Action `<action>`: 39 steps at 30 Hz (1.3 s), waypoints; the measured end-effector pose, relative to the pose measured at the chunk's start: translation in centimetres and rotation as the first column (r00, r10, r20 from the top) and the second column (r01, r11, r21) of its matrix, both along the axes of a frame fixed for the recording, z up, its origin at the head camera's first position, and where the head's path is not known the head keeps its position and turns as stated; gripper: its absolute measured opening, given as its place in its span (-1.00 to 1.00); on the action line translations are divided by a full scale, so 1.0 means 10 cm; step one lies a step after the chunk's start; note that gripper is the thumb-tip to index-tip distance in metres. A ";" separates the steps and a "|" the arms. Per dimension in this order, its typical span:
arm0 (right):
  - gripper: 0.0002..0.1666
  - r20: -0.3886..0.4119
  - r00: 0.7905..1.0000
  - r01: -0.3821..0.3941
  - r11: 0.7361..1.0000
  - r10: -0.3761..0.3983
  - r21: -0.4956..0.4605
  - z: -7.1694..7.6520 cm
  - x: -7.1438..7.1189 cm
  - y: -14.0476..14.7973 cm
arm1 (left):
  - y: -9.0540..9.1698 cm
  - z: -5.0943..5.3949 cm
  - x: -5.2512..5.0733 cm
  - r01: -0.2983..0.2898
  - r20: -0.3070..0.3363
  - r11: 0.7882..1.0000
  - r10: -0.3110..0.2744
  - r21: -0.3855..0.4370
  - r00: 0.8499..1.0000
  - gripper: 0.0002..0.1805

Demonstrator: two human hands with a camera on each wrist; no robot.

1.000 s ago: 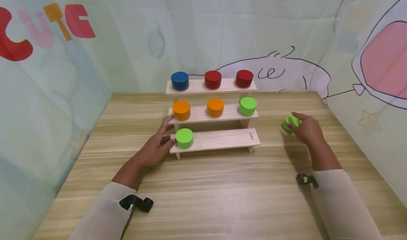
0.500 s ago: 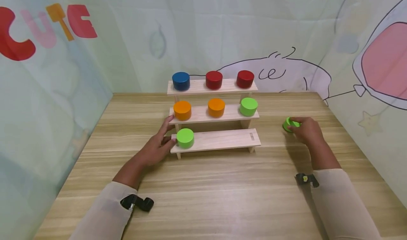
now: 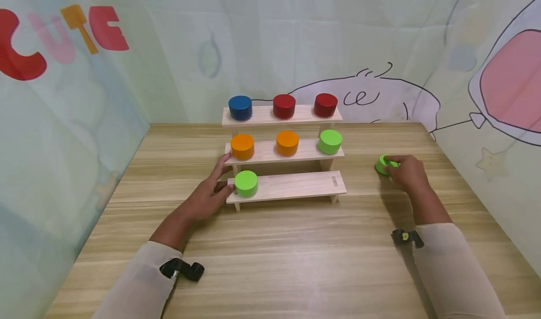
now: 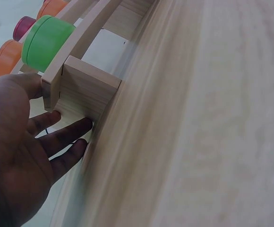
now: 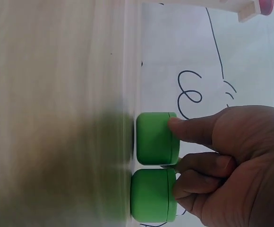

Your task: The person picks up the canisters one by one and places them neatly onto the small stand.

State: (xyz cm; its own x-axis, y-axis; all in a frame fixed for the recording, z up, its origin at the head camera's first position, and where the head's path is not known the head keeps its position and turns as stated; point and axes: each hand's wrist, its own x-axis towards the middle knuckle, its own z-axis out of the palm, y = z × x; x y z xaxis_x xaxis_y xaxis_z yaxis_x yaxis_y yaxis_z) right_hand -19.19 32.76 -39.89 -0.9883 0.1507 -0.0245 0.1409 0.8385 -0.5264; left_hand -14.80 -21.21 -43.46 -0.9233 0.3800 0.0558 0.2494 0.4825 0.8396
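In the head view, a three-tiered wooden stand [image 3: 296, 186] holds round lidded jars. My left hand [image 3: 206, 196] rests against its left end; the thumb touches the lowest board beside a green jar [image 3: 246, 184], and the fingers lie against the end panel, as the left wrist view shows. Right of the stand, my right hand [image 3: 409, 174] is at a green jar [image 3: 381, 165] on the table. Two green jars appear side by side in the right wrist view. Thumb and fingers pinch the upper jar [image 5: 153, 139], while curled fingers touch the lower jar [image 5: 150, 196].
On the top tier sit a blue jar [image 3: 240, 108] and two red jars, one a red jar [image 3: 325, 105] at the right. The middle tier bears an orange jar [image 3: 243, 147], another orange jar [image 3: 287, 143] and a green jar [image 3: 330, 142]. A printed curtain [image 3: 177, 65] hangs behind.
The right thumb and fingers have closed in on the green jar. My left hand and the jars on the stand have stayed in place.
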 end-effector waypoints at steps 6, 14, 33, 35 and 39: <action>-0.46 -0.037 0.998 0.042 0.998 -0.044 -0.056 0.00 0.00 -0.01 | 0.00 0.00 0.00 -0.002 -0.001 1.000 0.002 0.004 1.000 -0.07; -0.50 -0.245 0.967 0.038 0.991 -0.068 -0.126 0.04 0.03 -0.08 | 0.00 -0.01 0.00 0.005 -0.007 1.000 -0.005 0.012 1.000 -0.08; -0.60 -0.691 0.704 -0.045 0.961 -0.164 -0.274 0.30 0.26 -0.59 | 0.01 0.00 0.00 -0.010 0.039 1.000 0.010 -0.002 0.999 -0.07; -0.61 -0.723 0.670 -0.068 0.956 -0.167 -0.285 0.35 0.29 -0.65 | 0.01 0.01 -0.01 -0.011 0.038 1.000 0.011 -0.003 0.999 -0.06; -0.63 -0.769 0.623 -0.129 0.950 -0.144 -0.283 0.42 0.37 -0.78 | 0.01 0.01 -0.01 -0.005 0.023 1.000 0.005 -0.001 1.000 -0.06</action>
